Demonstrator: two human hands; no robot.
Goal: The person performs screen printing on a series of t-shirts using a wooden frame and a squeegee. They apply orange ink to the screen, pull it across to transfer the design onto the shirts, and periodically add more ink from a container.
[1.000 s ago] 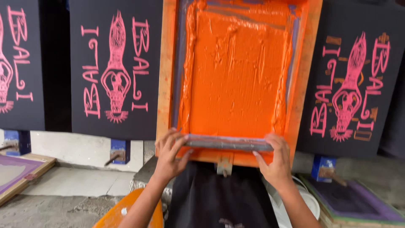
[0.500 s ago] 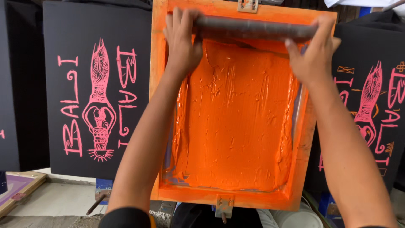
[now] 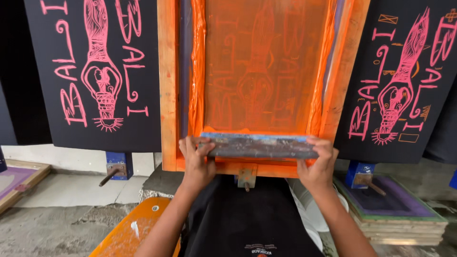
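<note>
At far left, a stack of framed screens (image 3: 16,183) is seen resting on the concrete floor (image 3: 71,219). Beside it, a black garment (image 3: 95,71) printed with a pink design is stretched flat on a board above a blue clamp (image 3: 119,164). An orange-stained board (image 3: 135,228) is seen lower down, near the left forearm. At centre, a wooden printing screen (image 3: 167,95), its mesh coated in orange ink, is laid over a third garment. The left hand (image 3: 197,159) is closed around the left end of a squeegee (image 3: 259,146), which is held level across the near edge of the screen, just above the frame's bottom rail. The right hand (image 3: 319,164) is wrapped around the squeegee's right end, fingers curled over the top. To the right, a second printed black garment (image 3: 400,81) is shown, with a purple-faced stack of screens (image 3: 395,209) below it.
</note>
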